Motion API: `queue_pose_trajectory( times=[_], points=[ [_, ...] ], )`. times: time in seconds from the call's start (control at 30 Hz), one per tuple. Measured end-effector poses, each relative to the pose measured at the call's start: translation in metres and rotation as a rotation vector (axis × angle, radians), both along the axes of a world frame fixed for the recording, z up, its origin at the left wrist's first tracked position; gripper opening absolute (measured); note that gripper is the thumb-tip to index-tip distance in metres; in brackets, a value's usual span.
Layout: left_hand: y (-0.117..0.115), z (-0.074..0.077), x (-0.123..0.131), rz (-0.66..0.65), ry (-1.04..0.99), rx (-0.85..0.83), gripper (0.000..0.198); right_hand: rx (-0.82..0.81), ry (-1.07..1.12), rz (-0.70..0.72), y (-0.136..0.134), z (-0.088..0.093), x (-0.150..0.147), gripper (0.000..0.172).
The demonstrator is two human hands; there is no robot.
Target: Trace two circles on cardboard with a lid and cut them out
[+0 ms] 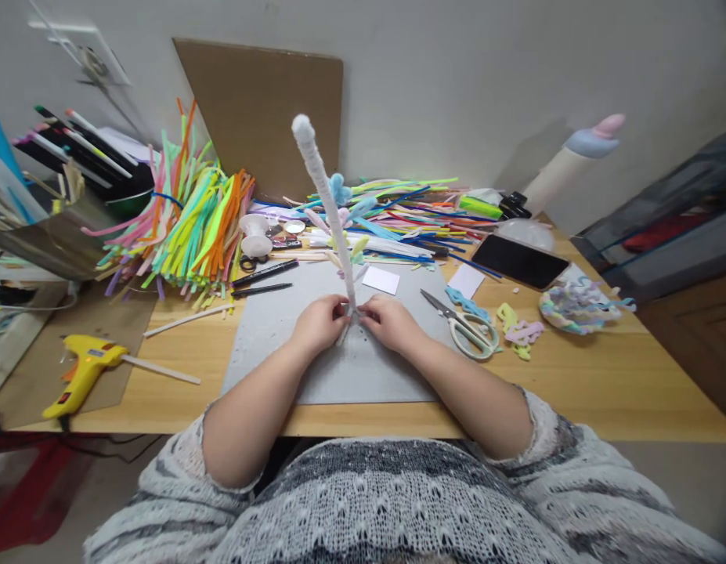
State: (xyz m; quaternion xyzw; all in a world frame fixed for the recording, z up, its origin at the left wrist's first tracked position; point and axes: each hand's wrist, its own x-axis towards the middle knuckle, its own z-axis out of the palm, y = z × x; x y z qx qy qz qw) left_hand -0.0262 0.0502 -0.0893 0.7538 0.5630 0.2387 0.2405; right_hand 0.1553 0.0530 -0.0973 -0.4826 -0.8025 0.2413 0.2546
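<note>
A tall white fuzzy stem (pixel 326 184) with a rounded tip stands nearly upright, leaning a little left, above a grey mat (pixel 269 348). At its foot my left hand (pixel 323 321) is closed, thumb and fingers pinched on the stem's lower end. My right hand (pixel 389 319) pinches the same end from the other side; the fingertips nearly meet. Behind the stem show blue fuzzy loops (pixel 340 190) and pink and yellow ones; whether they are joined to it I cannot tell. A small white card (pixel 381 280) lies beyond my right hand.
Scissors (pixel 474 333) and fuzzy coloured pieces (pixel 521 329) lie right, near a phone (pixel 520 261) and a pastel fuzzy bundle (pixel 583 304). Left are a yellow glue gun (pixel 89 368), black pens (pixel 265 274) and bundled pipe cleaners (pixel 192 227). A brown board (pixel 269 110) leans against the wall.
</note>
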Motion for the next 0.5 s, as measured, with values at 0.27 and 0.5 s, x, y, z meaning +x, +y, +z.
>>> queue_pose_trajectory(
  times=[0.27,0.5],
  points=[
    [0.016,-0.001,0.014,0.010,-0.085,0.101,0.019,0.057,-0.140,0.029,0.000,-0.003,0.000,0.016],
    [0.026,0.003,0.010,-0.076,-0.074,0.019,0.013,0.099,-0.167,0.080,-0.001,0.000,0.001,0.019]
  ],
)
